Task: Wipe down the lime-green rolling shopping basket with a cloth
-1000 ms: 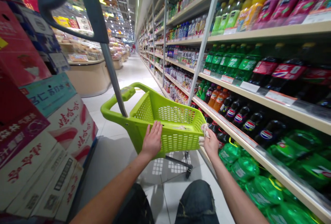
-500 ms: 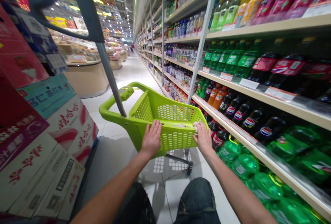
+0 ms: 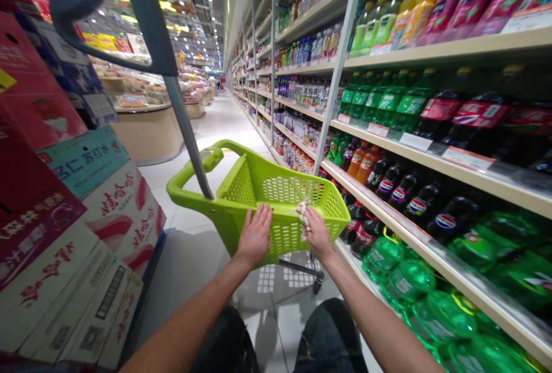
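Note:
Before me stands a lime-green shopping basket cart [image 3: 241, 220] with perforated walls and a grey pull handle [image 3: 190, 126] rising at its left. My left hand [image 3: 256, 232] lies flat with fingers stretched over the near rim and outer wall. My right hand [image 3: 318, 232] is closed on a whitish cloth [image 3: 304, 215], which it presses over the same rim, nearer the basket's right end. Part of the cloth hangs down the outer wall; the rest is hidden under the fingers. The visible inside of the basket is bare green plastic.
On the right, shelves [image 3: 388, 186] hold several rows of drink bottles, with large green bottles [image 3: 435, 304] at the bottom. Stacked cartons [image 3: 116, 200] rise on the left. A tiled aisle [image 3: 215, 111] runs ahead past a rounded display counter [image 3: 149, 131].
My right hand has slid left along the near rim with the cloth, away from the basket's right corner. My left hand stays on the rim. The view has shifted slightly.

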`<state>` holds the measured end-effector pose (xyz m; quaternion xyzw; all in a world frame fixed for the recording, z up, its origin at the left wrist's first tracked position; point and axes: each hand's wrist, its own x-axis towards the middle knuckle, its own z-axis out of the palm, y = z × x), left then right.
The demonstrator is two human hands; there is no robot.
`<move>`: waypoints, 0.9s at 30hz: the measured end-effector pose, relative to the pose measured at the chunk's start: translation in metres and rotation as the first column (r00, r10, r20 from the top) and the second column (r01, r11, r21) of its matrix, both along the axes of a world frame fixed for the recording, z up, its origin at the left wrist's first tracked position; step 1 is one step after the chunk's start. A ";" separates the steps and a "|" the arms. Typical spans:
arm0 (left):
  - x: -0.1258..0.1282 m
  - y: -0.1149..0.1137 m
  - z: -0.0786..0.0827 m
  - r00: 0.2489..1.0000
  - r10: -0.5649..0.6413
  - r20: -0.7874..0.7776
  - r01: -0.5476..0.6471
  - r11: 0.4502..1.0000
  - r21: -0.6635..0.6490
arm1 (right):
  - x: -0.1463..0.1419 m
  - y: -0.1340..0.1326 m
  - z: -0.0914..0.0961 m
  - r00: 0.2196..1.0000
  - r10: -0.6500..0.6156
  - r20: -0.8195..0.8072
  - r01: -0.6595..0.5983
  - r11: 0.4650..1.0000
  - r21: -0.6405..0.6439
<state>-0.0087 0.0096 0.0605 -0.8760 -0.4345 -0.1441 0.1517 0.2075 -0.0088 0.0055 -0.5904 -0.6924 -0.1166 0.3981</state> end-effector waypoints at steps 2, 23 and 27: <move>-0.002 0.001 0.001 1.000 -0.001 -0.004 0.001 1.000 -0.003 | -0.008 0.004 0.000 0.999 0.014 0.043 -0.014 1.000 -0.007; -0.003 0.001 -0.001 1.000 -0.011 0.001 0.011 1.000 -0.017 | 0.056 -0.015 -0.010 0.963 -0.268 0.009 0.267 0.957 -0.110; -0.001 -0.001 -0.002 1.000 -0.006 0.031 0.006 1.000 -0.017 | 0.081 -0.026 -0.007 0.909 -0.414 -0.041 0.405 0.903 -0.144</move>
